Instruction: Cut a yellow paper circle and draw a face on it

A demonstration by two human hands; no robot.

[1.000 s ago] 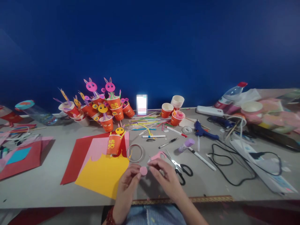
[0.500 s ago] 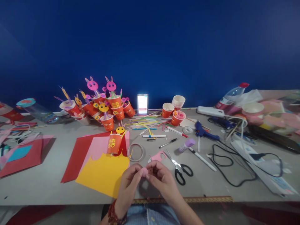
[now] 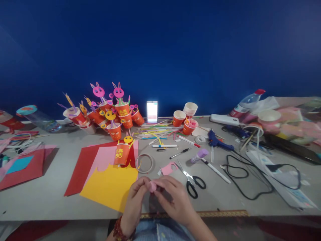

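A small round pink paper piece is pinched between the fingertips of both hands, just above the table's front edge. My left hand grips its left side with thumb and forefinger. From the right, my right hand holds its other side, the fingers bent. Beyond the hands lies a pink paper scrap with a round hole. Black-handled scissors rest open to the right of it. Yellow paper lies to the left of my left hand, over pink and red sheets.
Decorated red cups crowd the back left; one cup stands on the paper. A tape roll, glue stick, white marker and blue glue gun lie around. Black cable loops at right.
The pink piece has shifted slightly left and down and shows more of its face. My right hand's fingers have moved left, and the hole in the pink scrap is less covered.
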